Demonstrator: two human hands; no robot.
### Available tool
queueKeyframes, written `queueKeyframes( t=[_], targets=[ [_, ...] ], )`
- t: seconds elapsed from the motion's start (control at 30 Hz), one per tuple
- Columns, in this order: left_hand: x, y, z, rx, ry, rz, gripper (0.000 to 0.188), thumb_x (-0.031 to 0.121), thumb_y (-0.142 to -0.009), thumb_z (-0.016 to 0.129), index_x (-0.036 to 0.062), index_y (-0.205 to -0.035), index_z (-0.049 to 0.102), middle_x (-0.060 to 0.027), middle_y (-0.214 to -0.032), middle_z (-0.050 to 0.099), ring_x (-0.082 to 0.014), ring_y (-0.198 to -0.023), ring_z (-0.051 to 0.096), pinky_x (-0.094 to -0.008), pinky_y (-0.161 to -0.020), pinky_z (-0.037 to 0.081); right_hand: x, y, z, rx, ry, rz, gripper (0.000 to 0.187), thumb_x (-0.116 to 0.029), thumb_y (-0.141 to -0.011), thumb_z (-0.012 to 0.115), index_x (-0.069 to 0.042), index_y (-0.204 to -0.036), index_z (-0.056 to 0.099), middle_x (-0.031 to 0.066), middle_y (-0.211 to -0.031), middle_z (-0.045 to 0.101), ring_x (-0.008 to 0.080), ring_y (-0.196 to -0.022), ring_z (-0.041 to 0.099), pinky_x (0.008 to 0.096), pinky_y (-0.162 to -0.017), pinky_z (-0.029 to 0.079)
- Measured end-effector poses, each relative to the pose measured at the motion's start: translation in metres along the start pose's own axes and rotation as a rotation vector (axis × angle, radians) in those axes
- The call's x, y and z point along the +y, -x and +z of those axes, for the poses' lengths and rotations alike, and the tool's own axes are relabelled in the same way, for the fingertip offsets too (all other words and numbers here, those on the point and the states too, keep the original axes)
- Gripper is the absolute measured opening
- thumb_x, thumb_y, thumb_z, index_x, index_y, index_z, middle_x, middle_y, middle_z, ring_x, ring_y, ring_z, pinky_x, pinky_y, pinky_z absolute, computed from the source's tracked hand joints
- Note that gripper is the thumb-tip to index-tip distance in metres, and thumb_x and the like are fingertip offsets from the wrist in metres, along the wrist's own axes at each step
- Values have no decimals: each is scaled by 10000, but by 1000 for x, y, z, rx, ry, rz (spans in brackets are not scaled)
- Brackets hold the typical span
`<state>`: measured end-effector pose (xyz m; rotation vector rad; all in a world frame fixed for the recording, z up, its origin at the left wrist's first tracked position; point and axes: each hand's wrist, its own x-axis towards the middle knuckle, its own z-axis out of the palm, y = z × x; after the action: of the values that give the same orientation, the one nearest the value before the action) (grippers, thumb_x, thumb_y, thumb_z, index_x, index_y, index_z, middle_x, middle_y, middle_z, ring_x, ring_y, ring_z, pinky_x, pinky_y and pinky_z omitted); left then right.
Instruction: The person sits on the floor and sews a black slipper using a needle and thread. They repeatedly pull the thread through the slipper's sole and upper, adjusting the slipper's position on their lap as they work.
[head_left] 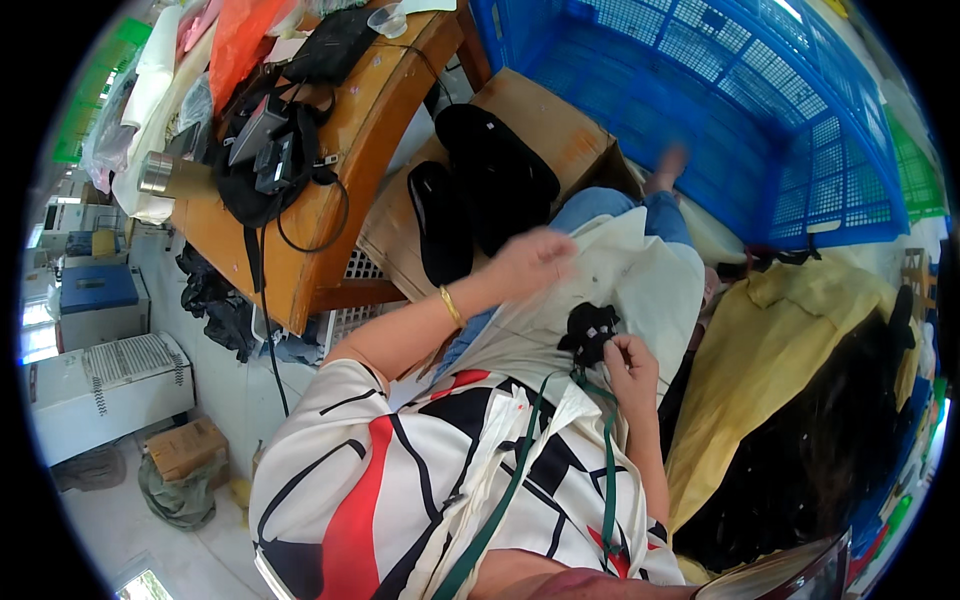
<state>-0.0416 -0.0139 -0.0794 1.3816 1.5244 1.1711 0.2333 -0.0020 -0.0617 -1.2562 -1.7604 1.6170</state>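
Observation:
On my lap, over an off-white apron, lies a small black bundle with little pale squares on it; its kind is not clear. My right hand is at the bundle's right edge, thumb and finger pinched together; what is between them is too small to make out. My left hand is raised above my lap near the black slipper-shaped pieces, its fingers smeared by motion. Two stacks of those pieces, a longer stack and a narrower one, rest on a cardboard box ahead of me.
A wooden table at the left bears a black bag, cables and a metal flask. A large blue plastic crate stands ahead right. Yellow cloth and a heap of black material lie at my right.

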Motion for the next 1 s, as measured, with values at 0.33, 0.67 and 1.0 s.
queueKeyframes(
  t=[0.33,0.67,1.0],
  targets=[
    [-127,-148,-105,927,1146,-553,331,251,-886,719,-2,-1072,613,-98,-1050,620,-209,-1059,554,-385,-956,440,2,-2,0,31,-113,148,125,-109,-918,648,14,-933,627,-36,-763,536,44,-679,459,203,-616,394],
    [-10,-56,-32,136,76,-134,123,48,-817,689,69,-830,568,74,-716,497,-23,-672,452,-217,-593,393,9,-6,-23,306,-340,102,95,-94,-979,565,-11,-970,610,-5,-852,591,70,-757,567,245,-732,519],
    [49,39,37,-49,665,-582,256,174,-865,740,28,-1005,582,22,-903,569,-42,-797,508,-196,-709,424,-6,-21,29,133,-257,42,88,-87,-934,632,-2,-957,630,-3,-830,581,59,-710,527,225,-635,450]
  ],
)
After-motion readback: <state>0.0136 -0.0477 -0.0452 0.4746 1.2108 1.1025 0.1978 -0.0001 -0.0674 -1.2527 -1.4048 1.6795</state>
